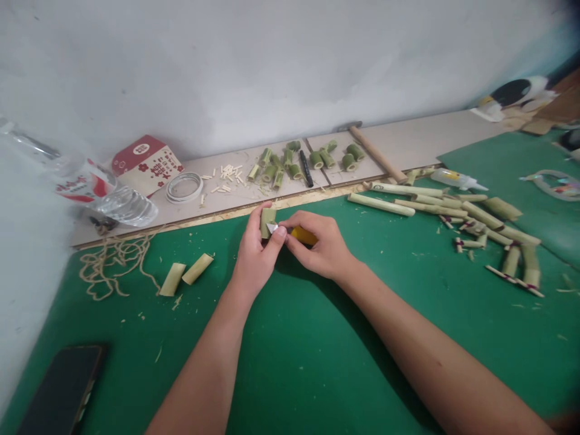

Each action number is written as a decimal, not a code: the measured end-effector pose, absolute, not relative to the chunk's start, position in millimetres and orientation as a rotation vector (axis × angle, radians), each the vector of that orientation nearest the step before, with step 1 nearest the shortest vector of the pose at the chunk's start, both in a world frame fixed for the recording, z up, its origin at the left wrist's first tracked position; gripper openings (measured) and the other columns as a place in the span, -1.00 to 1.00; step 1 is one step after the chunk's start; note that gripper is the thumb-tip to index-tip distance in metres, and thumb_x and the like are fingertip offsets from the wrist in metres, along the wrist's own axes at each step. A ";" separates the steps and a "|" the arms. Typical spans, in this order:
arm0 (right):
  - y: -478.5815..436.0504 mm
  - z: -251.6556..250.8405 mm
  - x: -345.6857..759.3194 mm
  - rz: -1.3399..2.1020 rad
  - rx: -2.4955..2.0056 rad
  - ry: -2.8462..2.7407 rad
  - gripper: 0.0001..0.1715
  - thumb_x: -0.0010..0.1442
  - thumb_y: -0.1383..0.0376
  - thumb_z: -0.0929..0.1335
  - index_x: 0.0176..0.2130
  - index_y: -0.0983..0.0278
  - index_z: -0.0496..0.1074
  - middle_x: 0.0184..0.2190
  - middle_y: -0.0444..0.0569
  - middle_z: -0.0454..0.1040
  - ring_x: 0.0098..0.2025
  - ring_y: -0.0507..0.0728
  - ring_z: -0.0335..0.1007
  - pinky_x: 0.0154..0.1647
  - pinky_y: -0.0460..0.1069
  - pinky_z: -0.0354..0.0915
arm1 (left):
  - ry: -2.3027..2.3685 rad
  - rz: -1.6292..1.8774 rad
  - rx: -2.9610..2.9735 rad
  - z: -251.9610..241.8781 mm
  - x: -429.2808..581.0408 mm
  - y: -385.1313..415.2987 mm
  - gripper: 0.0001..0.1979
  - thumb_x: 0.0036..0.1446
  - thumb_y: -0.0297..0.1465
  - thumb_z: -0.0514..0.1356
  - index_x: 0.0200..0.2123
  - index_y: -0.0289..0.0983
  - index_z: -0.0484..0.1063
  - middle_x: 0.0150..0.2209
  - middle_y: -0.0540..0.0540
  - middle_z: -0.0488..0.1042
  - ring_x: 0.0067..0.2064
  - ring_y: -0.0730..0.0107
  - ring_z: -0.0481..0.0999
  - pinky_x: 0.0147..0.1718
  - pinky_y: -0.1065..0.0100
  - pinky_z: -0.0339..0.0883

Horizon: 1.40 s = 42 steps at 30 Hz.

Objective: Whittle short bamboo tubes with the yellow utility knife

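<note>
Left hand (pixel 257 249) grips a bamboo piece (pixel 268 217); right hand (pixel 321 243) (forearm (pixel 417 329) slanting inward) is curled around a knife (pixel 303 235)

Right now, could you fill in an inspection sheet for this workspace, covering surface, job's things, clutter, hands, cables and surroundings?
Surface: green tabletop, with scattered shavings.
Job's things: bamboo piece; yellow-handled knife, blade at the piece.
Clutter: tangled twine, phone, plastic water bottle.
Hands: left hand holds the bamboo piece; right hand grips the knife.
Cables: nothing seen.
Surroundings: pale wall behind; wooden-handled hammer near it.
</note>
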State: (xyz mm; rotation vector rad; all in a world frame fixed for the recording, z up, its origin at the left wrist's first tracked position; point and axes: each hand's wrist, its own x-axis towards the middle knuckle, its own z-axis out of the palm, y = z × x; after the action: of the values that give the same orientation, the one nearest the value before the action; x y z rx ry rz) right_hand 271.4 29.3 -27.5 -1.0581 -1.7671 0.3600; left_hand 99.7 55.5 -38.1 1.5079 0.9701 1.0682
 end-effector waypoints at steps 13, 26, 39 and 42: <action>30.1 -26.5 273.8 0.398 -1.056 -1.781 -0.91 0.38 0.27 0.43 -0.12 0.18 0.58 -0.24 -0.03 0.70 -0.25 0.13 0.62 -0.16 0.02 0.48 | 0.934 1.048 1.500 -37.1 99.0 56.8 -0.47 0.41 -0.03 0.27 0.26 -0.22 0.40 -0.18 -0.07 0.50 -0.19 0.30 0.50 -0.18 0.33 0.46; 31.2 -31.1 270.0 0.260 -1.081 -1.713 -0.91 0.39 0.29 0.43 -0.10 0.18 0.58 -0.21 -0.01 0.72 -0.21 0.15 0.65 -0.13 0.03 0.50 | 1.029 1.005 1.571 -37.1 98.7 58.8 -0.58 0.43 -0.01 0.25 0.09 -0.22 0.49 -0.21 -0.05 0.50 -0.23 0.31 0.47 -0.16 0.32 0.38; 30.2 -21.9 274.8 0.493 -1.075 -1.812 -0.91 0.35 0.31 0.42 -0.15 0.20 0.58 -0.21 -0.03 0.72 -0.23 0.13 0.63 -0.15 0.02 0.45 | 0.913 1.042 1.507 -42.6 98.0 55.0 -0.39 0.46 -0.08 0.26 0.44 -0.11 0.22 -0.05 -0.12 0.55 -0.13 0.23 0.59 -0.08 0.22 0.52; 30.9 -20.5 276.3 0.513 -1.087 -1.814 -0.91 0.35 0.29 0.42 -0.17 0.21 0.59 -0.22 -0.02 0.72 -0.24 0.13 0.63 -0.16 0.02 0.44 | 0.913 1.030 1.499 -42.5 98.0 55.4 -0.37 0.46 -0.06 0.26 0.45 -0.12 0.21 -0.04 -0.12 0.55 -0.11 0.22 0.60 -0.05 0.21 0.53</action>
State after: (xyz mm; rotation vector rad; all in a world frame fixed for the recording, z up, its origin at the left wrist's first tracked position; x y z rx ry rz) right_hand 276.3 30.9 -20.5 -1.0875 -1.8137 0.5126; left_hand 98.0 55.4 -42.5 1.4990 0.9128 1.0303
